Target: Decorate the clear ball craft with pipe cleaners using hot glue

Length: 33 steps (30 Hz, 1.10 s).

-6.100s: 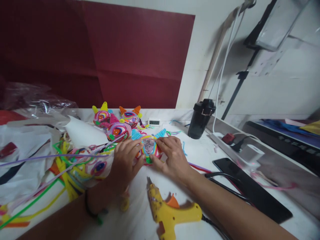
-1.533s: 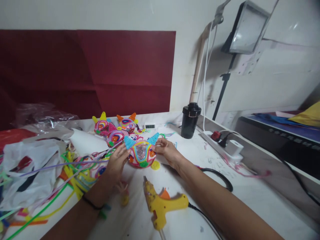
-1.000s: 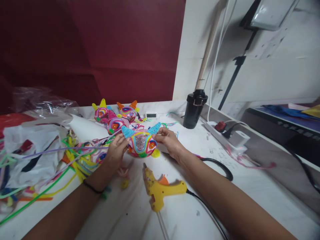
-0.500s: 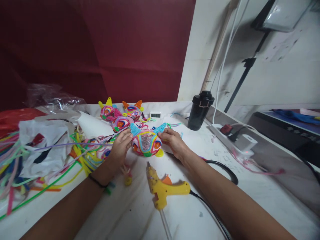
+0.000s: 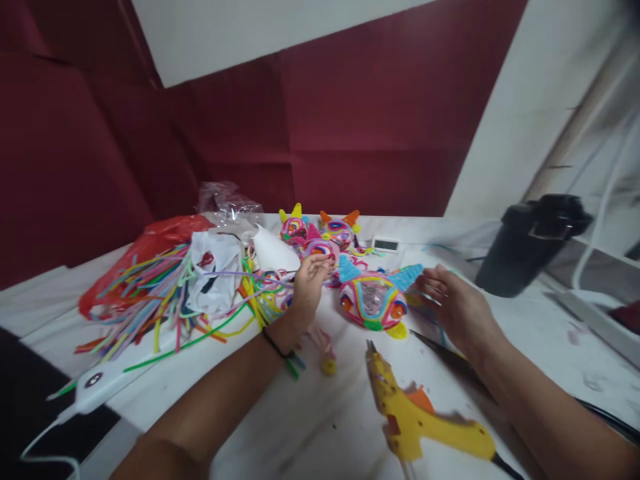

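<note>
A colourful animal-head craft (image 5: 374, 300), wound from pipe cleaners with two blue horns and orange eyes, rests on the white table between my hands. My left hand (image 5: 309, 290) hovers just left of it, fingers apart and holding nothing. On the other side, my right hand (image 5: 456, 308) is open beside the right horn, its fingers slightly blurred. A yellow hot glue gun (image 5: 417, 417) lies in front of the craft, nozzle toward it. Under my right hand is a dark, pointed tool (image 5: 445, 353), partly hidden by the forearm.
Similar crafts (image 5: 339, 231) stand behind. Loose pipe cleaners (image 5: 145, 303), a red plastic bag (image 5: 150, 237) and white paper (image 5: 274, 250) lie at left. A small digital display (image 5: 385, 245) sits at the back, with a black bottle (image 5: 525, 250) and a power strip (image 5: 595, 313) at right.
Both hands have let go of the blue-horned craft and drawn apart from it. The view has swung left, so everything appears farther right.
</note>
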Available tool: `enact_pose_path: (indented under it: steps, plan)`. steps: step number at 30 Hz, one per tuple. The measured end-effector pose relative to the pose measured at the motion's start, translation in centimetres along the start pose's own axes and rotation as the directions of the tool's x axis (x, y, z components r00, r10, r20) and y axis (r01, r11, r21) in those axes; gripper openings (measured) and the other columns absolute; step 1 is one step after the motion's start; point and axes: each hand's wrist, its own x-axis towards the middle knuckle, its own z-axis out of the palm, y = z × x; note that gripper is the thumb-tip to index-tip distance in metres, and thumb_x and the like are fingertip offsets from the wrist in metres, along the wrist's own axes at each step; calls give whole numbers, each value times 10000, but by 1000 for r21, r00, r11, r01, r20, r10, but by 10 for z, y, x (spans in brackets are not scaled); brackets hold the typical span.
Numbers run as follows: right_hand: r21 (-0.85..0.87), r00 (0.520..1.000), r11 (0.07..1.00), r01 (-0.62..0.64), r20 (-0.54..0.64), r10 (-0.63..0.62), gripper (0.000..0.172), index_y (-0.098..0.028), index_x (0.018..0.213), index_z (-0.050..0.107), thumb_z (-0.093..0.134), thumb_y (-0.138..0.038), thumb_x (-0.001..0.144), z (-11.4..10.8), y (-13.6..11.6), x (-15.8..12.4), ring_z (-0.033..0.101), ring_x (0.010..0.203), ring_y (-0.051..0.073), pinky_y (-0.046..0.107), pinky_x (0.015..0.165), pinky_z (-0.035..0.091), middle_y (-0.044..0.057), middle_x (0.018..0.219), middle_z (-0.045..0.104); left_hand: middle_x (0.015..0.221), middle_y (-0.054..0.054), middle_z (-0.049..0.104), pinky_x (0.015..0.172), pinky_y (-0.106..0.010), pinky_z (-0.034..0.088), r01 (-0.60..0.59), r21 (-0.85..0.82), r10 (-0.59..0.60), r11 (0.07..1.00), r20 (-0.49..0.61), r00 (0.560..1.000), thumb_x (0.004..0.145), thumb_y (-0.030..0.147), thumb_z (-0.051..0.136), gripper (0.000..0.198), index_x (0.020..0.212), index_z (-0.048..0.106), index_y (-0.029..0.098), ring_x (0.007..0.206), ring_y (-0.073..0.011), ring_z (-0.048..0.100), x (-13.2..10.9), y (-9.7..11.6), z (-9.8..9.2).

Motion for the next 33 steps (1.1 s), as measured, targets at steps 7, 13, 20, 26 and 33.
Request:
enact_pose_path:
  steps: [7, 13, 20, 26, 33]
  plan:
    - [18, 997, 1000, 9, -73, -8, 128, -214, 661, 653, 756, -279, 622, -5, -1, -1, 627, 669, 133, 225, 569, 533, 1, 692, 657, 818, -31, 692, 801, -332, 504, -68, 202, 41, 977, 134, 990, 792, 344, 645, 152, 788, 640, 193, 813, -175, 638, -20, 22, -16]
    - [-49, 999, 999, 21, -40, -23, 180, -210, 646, 658, 784, -301, 557, -1, -4, 0, 584, 601, 154, 298, 580, 523, 11, 650, 638, 707, -13, 698, 723, -295, 505, -55, 299, 12, 953, 144, 989, 697, 432, 699, 215, 700, 674, 218, 730, -199, 646, -42, 41, -50]
    - [-148, 985, 984, -97, 129, 117, 258, -217, 762, 646, 759, -246, 532, -1, -20, -2, 652, 770, 219, 331, 678, 502, 31, 752, 688, 875, -69, 747, 757, -318, 542, 91, 265, -143, 960, 184, 972, 593, 472, 818, 387, 866, 725, 214, 852, -245, 683, -30, 18, -54]
    - [-222, 936, 965, -139, 290, 201, 387, -205, 790, 642, 840, -194, 458, -4, -22, -11, 623, 765, 173, 307, 727, 486, 1, 807, 670, 1135, -122, 704, 929, -371, 526, 169, 175, -214, 970, 283, 935, 508, 426, 879, 616, 1047, 688, 198, 1117, -293, 636, -9, -17, -30]
    - [-218, 893, 961, -168, 380, 243, 467, -218, 831, 625, 902, -334, 473, -6, -6, -16, 626, 732, 178, 323, 702, 501, -25, 741, 628, 1175, -126, 690, 959, -378, 516, 235, 119, -263, 965, 405, 876, 515, 404, 887, 630, 1079, 683, 212, 1188, -309, 597, -13, -13, -14]
